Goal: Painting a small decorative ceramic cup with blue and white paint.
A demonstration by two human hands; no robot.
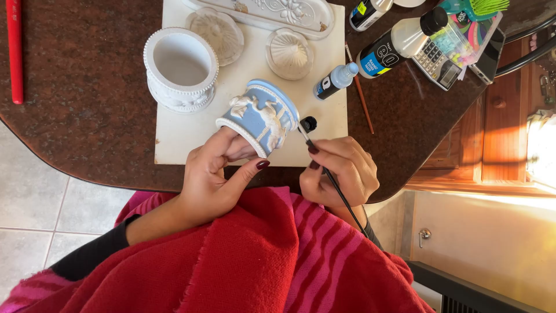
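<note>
My left hand (217,174) holds a small round pot (260,116), painted light blue with white raised figures, tilted on its side with fingers inside its opening. My right hand (341,171) grips a thin dark paintbrush (324,168) whose tip touches the pot's blue side near its base. Both hands hover over the near edge of a white board (249,75) on a dark brown table (87,104).
On the board stand an unpainted white pot (180,68), two shell-shaped lids (220,32) (288,52) and a white ornate tray (272,11). Paint bottles (336,80) (399,43), a black cap (309,123), a spare brush (360,95), a calculator (435,65) and a red stick (14,49) lie around.
</note>
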